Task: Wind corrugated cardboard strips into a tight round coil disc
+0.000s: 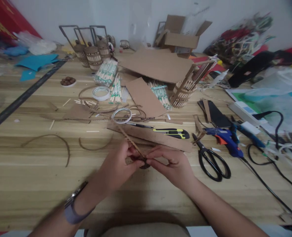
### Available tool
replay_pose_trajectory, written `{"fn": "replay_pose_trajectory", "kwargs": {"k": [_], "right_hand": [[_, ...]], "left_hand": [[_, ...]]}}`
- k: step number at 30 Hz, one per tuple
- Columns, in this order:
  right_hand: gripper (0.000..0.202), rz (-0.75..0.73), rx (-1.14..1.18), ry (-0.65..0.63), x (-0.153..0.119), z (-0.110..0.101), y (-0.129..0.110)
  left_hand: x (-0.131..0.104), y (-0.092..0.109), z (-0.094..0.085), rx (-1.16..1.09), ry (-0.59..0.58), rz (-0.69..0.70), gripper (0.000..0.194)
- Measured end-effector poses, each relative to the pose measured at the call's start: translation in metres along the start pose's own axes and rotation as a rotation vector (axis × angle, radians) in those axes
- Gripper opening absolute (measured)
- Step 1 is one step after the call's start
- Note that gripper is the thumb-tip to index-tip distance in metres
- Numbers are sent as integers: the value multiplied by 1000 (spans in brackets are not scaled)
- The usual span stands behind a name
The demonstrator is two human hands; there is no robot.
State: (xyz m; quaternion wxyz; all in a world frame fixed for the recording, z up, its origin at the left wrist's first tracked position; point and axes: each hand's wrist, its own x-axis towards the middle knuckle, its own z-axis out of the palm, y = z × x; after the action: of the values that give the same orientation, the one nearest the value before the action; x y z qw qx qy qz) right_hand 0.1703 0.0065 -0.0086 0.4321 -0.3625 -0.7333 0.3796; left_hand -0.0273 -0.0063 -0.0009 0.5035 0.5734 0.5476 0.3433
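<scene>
The big wooden surface has lots of stuff on it. A wide brown cardboard sheet lies far back. The left hand and right hand meet near the front, left of black scissors. Their fingers pinch a thin brown strip and a small dark round piece at its near end.
</scene>
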Motion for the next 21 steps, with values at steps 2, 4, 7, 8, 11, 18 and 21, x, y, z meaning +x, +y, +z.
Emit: {"fn": "replay_pose_trajectory", "kwargs": {"k": [2, 4, 7, 8, 11, 18, 21], "right_hand": [[7, 20, -19, -47, 0, -1, 0], [7, 33, -42, -72, 0, 0, 0], [8, 9, -101, -80, -1, 2, -1], [9, -13, -121, -75, -1, 2, -1], [9, -49, -137, -14, -1, 4, -2], [3, 106, 8, 247, -5, 9, 4], [13, 159, -7, 202, -4, 8, 6]], "left_hand": [[0, -1, 1, 56, 13, 14, 26], [-1, -3, 2, 129, 30, 46, 26], [0, -4, 2, 252, 53, 109, 25], [0, -3, 2, 274, 50, 130, 24], [1, -1, 3, 199, 47, 170, 17], [-1, 0, -1, -27, -86, 72, 26], [1, 0, -3, 25, -120, 53, 25]]}}
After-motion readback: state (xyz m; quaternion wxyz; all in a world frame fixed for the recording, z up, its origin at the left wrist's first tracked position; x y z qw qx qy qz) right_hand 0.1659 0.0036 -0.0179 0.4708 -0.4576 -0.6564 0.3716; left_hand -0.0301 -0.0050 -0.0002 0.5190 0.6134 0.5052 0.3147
